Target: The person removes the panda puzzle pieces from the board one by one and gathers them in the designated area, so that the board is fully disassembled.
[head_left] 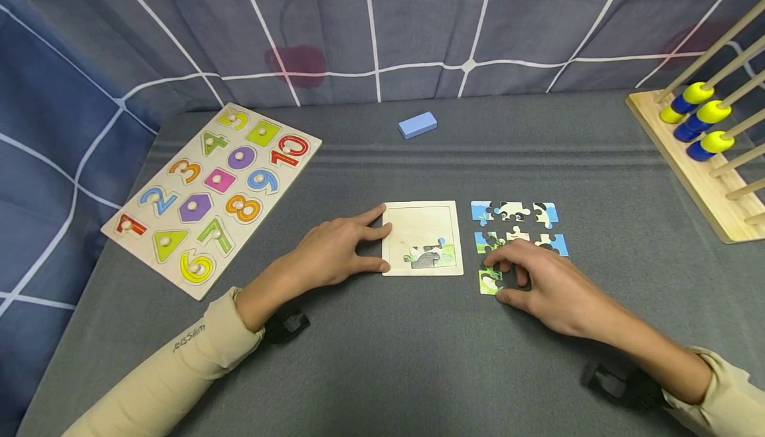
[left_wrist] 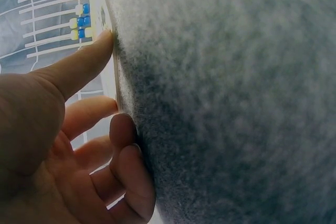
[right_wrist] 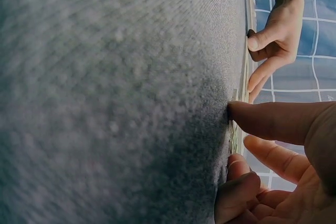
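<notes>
In the head view a square wooden puzzle board [head_left: 418,224] lies flat, with a small printed picture at its lower right. My left hand [head_left: 335,251] rests against the board's left edge, thumb and fingers extended and their tips at the rim. To the right of the board, several panda jigsaw pieces [head_left: 514,211] lie in loose rows. My right hand [head_left: 550,284] is over the lower rows and hides part of them. Its thumb and index finger pinch a green and white jigsaw piece [head_left: 490,282] at the lower left, low at the table surface.
A wooden number puzzle [head_left: 218,201] with knobbed pieces lies at the left. Behind the board is a blue block [head_left: 418,125]. A wooden bead frame [head_left: 687,158] with yellow and blue beads stands at the right edge. A checked cloth [head_left: 335,18] hangs behind the grey table [head_left: 358,357].
</notes>
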Demonstrator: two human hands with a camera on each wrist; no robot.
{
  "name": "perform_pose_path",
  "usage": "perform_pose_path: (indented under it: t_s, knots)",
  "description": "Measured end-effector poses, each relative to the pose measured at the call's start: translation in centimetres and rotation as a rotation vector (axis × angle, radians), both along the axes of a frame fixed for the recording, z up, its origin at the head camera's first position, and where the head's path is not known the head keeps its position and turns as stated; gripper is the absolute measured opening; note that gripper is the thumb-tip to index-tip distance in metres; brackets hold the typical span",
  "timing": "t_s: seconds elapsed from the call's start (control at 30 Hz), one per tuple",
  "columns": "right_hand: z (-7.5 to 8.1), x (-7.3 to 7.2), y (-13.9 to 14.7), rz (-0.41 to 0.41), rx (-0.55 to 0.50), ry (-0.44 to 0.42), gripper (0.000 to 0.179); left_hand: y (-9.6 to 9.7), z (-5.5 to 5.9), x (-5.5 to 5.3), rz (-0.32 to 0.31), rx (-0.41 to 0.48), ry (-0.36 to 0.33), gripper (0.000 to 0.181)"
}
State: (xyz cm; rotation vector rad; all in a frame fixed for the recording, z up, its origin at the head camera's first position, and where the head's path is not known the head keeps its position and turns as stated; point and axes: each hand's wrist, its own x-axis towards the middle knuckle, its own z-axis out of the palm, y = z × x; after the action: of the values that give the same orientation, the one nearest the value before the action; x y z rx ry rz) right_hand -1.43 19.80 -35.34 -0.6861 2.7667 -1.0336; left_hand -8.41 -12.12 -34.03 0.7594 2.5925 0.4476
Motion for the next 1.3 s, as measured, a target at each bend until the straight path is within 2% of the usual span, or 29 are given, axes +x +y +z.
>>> perform_pose_path:
  t_s: [0.43, 0.67, 0.97, 1.3]
  knots:
    - [0.0, 0.1, 0.1, 0.006, -0.005, 0.015, 0.044, 0.0, 0.1, 0.0, 0.002, -0.002, 0.004, 0.068]
    - [0.5, -0.3, -0.3, 0.013, -0.028, 0.02, 0.035, 0.0, 0.2, 0.0, 0.012, -0.022, -0.007, 0.068]
    - [1.1, -1.8, -3.2, 0.033, -0.067, -0.074, 0.038, 0.0, 0.1, 0.0, 0.016, -0.017, -0.009, 0.068]
    - [0.5, -3.5, -6.6, 0.1, 0.006, -0.074, 0.032, 0.1, 0.1, -0.1, 0.012, -0.02, -0.01, 0.068]
